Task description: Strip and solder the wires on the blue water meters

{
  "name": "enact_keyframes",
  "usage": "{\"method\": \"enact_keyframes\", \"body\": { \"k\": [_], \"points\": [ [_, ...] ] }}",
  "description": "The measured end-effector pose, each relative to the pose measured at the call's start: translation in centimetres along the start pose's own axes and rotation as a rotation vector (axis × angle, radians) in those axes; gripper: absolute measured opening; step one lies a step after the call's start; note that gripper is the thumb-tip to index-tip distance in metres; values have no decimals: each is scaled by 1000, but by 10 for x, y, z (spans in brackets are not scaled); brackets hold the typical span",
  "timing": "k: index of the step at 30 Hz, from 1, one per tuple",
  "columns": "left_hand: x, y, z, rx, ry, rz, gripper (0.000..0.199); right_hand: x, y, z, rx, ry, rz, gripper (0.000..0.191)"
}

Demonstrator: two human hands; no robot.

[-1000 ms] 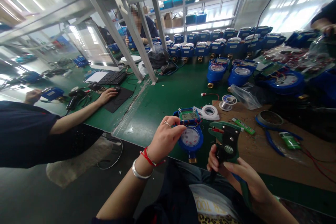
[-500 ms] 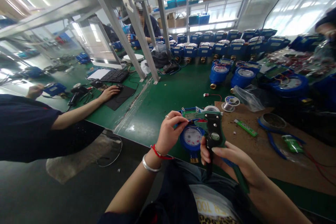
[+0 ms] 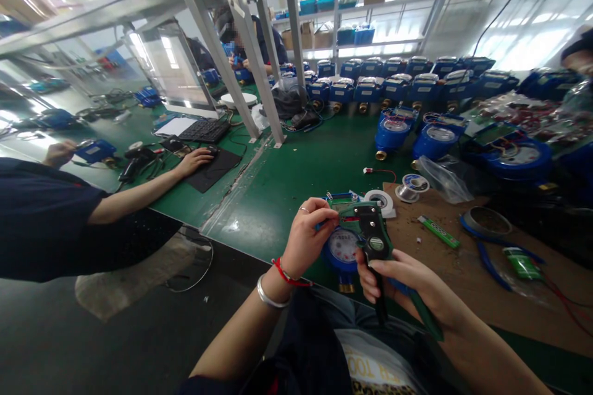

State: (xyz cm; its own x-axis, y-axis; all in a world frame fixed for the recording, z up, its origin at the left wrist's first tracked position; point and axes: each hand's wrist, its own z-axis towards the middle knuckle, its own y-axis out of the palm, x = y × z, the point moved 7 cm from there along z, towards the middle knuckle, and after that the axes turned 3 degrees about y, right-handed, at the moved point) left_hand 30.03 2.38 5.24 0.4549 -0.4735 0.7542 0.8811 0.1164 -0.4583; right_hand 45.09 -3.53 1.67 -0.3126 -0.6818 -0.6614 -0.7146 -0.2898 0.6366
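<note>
My right hand [image 3: 398,278] is wrapped round the handles of a wire stripper [image 3: 376,237] with a dark green and black body. Its jaws point left, over a blue water meter [image 3: 343,250] at the bench's front edge. Thumb and forefinger of my left hand [image 3: 308,234] are pinched together at the jaws, on a thin wire [image 3: 340,217] that barely shows. A red strip is visible between the jaws. The meter's round dial faces up and its brass fitting points towards me; the stripper and my left fingers partly cover its upper housing.
White tape [image 3: 380,202], a solder spool [image 3: 411,187] and a green-labelled stick [image 3: 438,231] lie to the right, by brown board [image 3: 403,228]. Several blue meters [image 3: 393,129] stand behind. At left, a co-worker's hand [image 3: 197,162] rests on a mouse.
The stripper has tilted and come down slightly, uncovering more of the white tape roll. My left fingers remain pinched at its jaws. The whole view has shifted a little.
</note>
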Motion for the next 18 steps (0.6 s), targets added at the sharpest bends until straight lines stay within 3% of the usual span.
{"method": "enact_keyframes", "body": {
  "k": [9,18],
  "points": [
    [-1,2,0,-12,14,-4,9,3,0,2,8,0,23,24],
    [2,3,0,-22,13,23,8,2,-1,2,68,-75,-93,26]
  ]
}}
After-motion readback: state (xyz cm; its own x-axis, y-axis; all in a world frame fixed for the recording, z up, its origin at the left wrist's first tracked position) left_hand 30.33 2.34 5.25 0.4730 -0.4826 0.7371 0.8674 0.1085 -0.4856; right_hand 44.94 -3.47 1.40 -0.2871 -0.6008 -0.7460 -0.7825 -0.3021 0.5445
